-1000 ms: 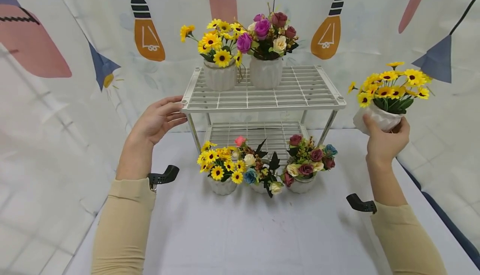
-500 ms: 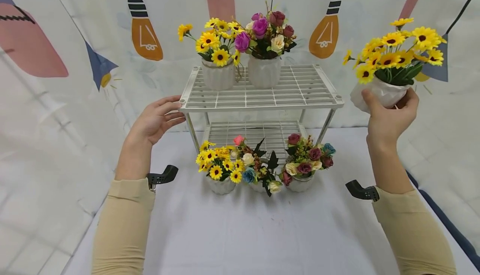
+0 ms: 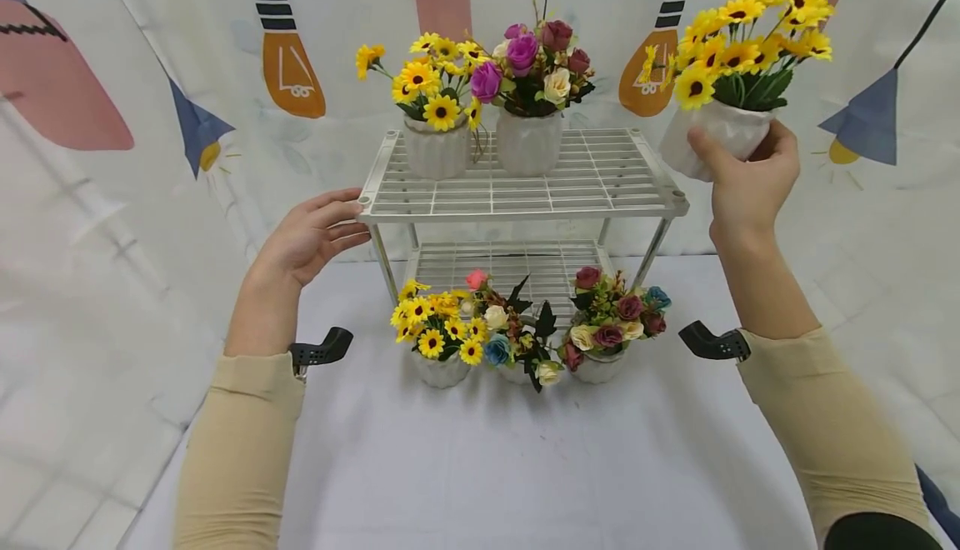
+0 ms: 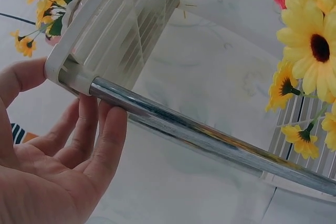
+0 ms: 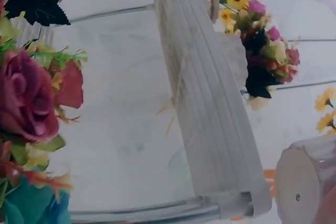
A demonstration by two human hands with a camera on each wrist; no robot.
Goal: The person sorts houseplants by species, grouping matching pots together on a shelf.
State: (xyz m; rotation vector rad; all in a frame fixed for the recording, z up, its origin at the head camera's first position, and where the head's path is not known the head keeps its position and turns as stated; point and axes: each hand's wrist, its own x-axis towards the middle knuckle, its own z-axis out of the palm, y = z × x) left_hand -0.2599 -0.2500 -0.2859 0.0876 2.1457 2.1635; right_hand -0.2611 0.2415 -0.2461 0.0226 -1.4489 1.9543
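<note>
My right hand point(image 3: 753, 187) holds a white flowerpot point(image 3: 716, 137) of yellow sunflowers in the air, close to the right end of a white wire rack point(image 3: 525, 218). The pot's round base point(image 5: 296, 190) shows at the lower right of the right wrist view; the hand itself is mostly out of that view. At the rack's front left corner is my left hand point(image 3: 307, 237). Its thumb lies against the top tier's corner, and its fingertips point(image 4: 116, 116) touch the corner's underside and the chrome leg point(image 4: 173, 124).
On the top tier stand a sunflower pot point(image 3: 437, 150) and a rose pot point(image 3: 529, 143), both left of centre. At the lower tier's front are another sunflower pot point(image 3: 442, 371), a mixed flower pot point(image 3: 517, 373) and a dark rose pot point(image 3: 600, 367). A white cloth covers the table point(image 3: 540, 475).
My right hand has raised the sunflower pot and then brought it left, closer to the top tier, with the pot now more upright. My left hand stays at the rack's corner.
</note>
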